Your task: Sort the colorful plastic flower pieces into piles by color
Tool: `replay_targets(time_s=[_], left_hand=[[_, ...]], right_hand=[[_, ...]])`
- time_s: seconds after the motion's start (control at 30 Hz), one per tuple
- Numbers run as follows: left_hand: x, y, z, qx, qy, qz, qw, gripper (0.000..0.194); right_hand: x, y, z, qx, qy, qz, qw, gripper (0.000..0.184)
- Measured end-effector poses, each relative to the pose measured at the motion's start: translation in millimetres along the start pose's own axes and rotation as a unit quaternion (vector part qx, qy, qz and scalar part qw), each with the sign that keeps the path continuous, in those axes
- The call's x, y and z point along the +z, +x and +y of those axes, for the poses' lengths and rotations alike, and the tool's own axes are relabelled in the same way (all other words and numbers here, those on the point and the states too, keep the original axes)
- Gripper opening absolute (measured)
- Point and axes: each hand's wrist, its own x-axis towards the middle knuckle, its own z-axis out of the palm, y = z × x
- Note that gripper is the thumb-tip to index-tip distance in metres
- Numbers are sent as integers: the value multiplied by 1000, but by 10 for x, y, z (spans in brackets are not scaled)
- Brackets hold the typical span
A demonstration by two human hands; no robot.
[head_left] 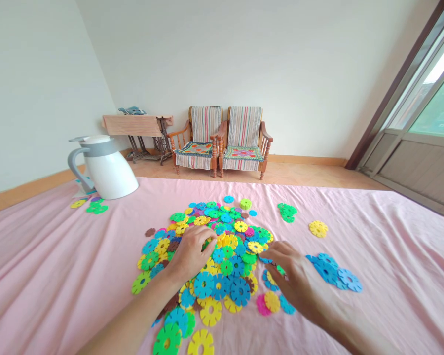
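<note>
A spread pile of slotted plastic snowflake discs [211, 311] in yellow, blue, green, brown and pink lies on the pink tablecloth [77, 276]. My left hand [194, 249] is over the middle of the pile with its fingers curled toward the thumb. Green shows in the gap between them, but whether a disc is held there I cannot tell. At the pile's right edge, my right hand [290, 266] has its fingertips closed on a blue disc [265, 259]. Beside it on the right is a group of blue discs [329, 271].
Small groups of green discs [287, 212] and yellow discs [318, 229] lie at the far right. A white jug with a grey handle [113, 172] stands at the far left, more discs [96, 207] before it. Beyond the table are two wooden armchairs [244, 133] and a cloth-covered sewing table [133, 125].
</note>
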Motion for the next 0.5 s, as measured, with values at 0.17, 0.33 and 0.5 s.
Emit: replay_targets(time_s=[0.17,0.33,0.5], left_hand=[[-9,1,15,2,8,-6,1000,12],[-6,-11,21,-1,11,-6,1000,12],[2,-12,19,-7,-1,-9,1000,11]], right_hand=[[158,184,-353,-99,-19,-43,994,32],[261,251,-386,-114,-55,-44,991,33],[362,204,-376,-120,-65,-25,990,17]])
